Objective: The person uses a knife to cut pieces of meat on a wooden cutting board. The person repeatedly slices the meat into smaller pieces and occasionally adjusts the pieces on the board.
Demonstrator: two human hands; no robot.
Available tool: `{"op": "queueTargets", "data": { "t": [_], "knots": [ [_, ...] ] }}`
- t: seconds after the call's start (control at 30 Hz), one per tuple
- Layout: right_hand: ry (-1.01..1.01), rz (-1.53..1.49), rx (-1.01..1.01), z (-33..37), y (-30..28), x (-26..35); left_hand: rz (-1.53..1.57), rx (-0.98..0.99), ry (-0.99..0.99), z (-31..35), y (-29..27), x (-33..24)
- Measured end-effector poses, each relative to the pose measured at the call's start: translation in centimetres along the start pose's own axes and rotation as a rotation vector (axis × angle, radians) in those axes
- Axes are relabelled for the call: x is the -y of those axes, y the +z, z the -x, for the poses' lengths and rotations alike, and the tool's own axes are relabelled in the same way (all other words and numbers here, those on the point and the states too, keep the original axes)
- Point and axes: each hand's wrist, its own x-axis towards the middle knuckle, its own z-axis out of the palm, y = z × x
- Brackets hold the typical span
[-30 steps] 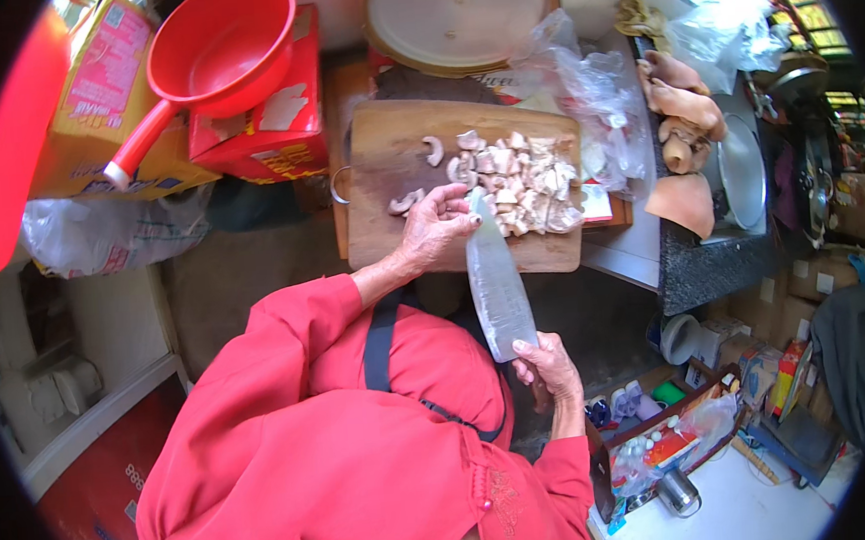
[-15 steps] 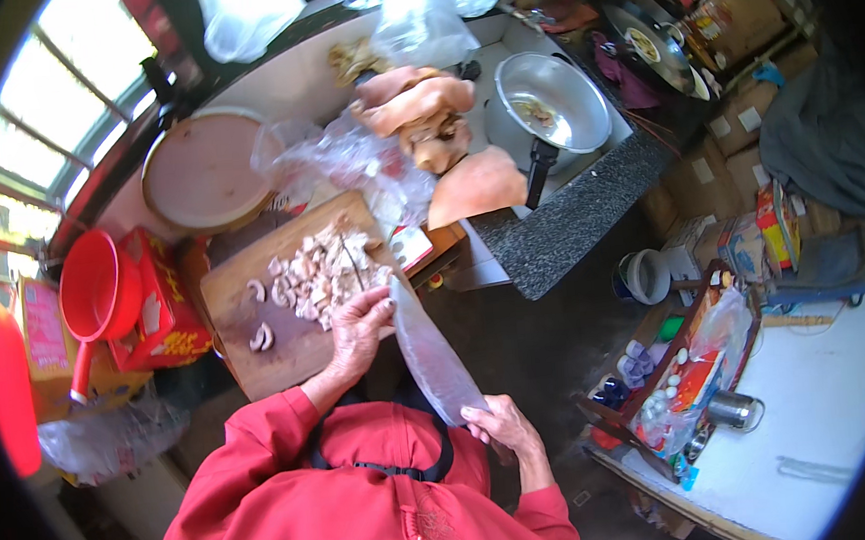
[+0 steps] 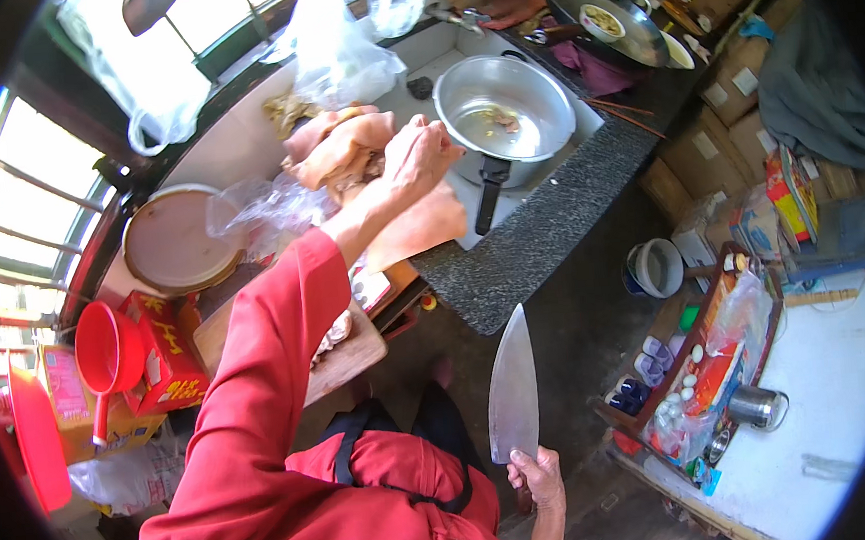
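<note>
My right hand [image 3: 537, 475] grips the handle of a large kitchen knife [image 3: 513, 390], its broad blade pointing up and away from me. Stretched far forward, my left hand [image 3: 417, 158] is closed beside the near left rim of a silver pot [image 3: 532, 113]; what its fingers hold, if anything, is hidden. Some small scraps lie in the pot. Below my left forearm, large pale pink pieces of meat with skin [image 3: 341, 141] rest on the counter. My left sleeve covers most of the wooden cutting board [image 3: 354, 361], with a few chopped pale pieces [image 3: 332, 337] showing.
A dark granite counter edge [image 3: 526, 248] runs beside the pot. A wok [image 3: 627, 36] with a bowl in it stands at the far right. At left are a round board [image 3: 175, 238] and a red dipper [image 3: 107, 348]. A white table [image 3: 812, 394] with a tray of eggs is at right.
My left hand has left the knife blade and reached forward to the pot. My right hand has moved slightly right and down, and the blade now points more upright. The view has shifted.
</note>
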Motion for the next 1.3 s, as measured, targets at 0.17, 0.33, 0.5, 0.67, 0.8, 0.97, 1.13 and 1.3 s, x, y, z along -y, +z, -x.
{"op": "queueTargets", "data": {
  "t": [0.17, 0.33, 0.5, 0.67, 0.8, 0.97, 1.13, 1.3],
  "knots": [
    [0.008, 0.066, -0.031, 1.9, -0.5, -0.6, -0.167, 0.516, -0.161, -4.6, 10.1, 12.3],
    [-0.021, -0.048, -0.114, 3.0, 0.1, -2.4, -0.547, 0.701, 0.016, -6.9, 12.3, 17.6],
    [-0.049, -0.163, -0.173, 3.5, 1.0, -3.4, -0.552, 0.593, 0.065, -5.6, 8.9, 12.4],
    [-0.088, -0.211, -0.191, 4.3, 3.0, -4.3, -0.295, 0.483, 0.117, -4.0, 5.0, 6.1],
    [-0.03, -0.242, -0.24, 3.4, 5.8, -5.1, -0.053, 0.374, 0.083, -1.4, -2.6, 2.9],
    [-0.033, -0.17, -0.191, 2.3, 8.8, -5.5, 0.499, 0.272, 0.183, 5.4, -9.4, 0.6],
    [-0.073, -0.147, -0.038, 0.9, 11.6, -6.2, 0.612, 0.2, -0.215, 19.1, -19.0, 7.6],
    [-0.043, 0.263, 0.119, 0.1, 13.4, -5.2, 0.096, 0.201, -0.616, 36.4, -23.3, 14.5]
  ]
}}
